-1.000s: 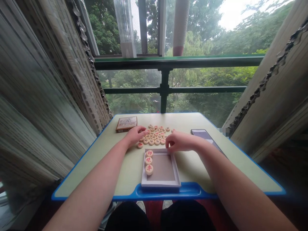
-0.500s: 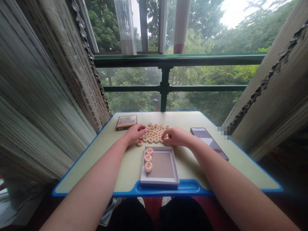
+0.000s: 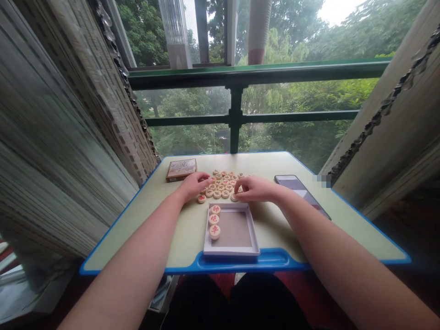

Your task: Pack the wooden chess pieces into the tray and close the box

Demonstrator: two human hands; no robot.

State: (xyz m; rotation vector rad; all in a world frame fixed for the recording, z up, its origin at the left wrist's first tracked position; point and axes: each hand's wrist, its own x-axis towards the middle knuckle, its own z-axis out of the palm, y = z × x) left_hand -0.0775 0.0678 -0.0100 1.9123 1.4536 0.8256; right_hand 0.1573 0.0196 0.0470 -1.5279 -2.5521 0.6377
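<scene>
from here, three red-marked discs [image 3: 213, 219] line the left of the white tray [image 3: 235, 229], with many more discs [image 3: 217, 194] unboxed beyond, left hand [image 3: 191, 185] loosely curled, right hand [image 3: 256, 188] at an edge disc [image 3: 234, 197], neither grip clear to me.

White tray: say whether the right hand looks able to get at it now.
Probably yes: the white tray lies just nearer the person than the right hand, with nothing seen blocking the way, though that hand is at a round piece.
</scene>
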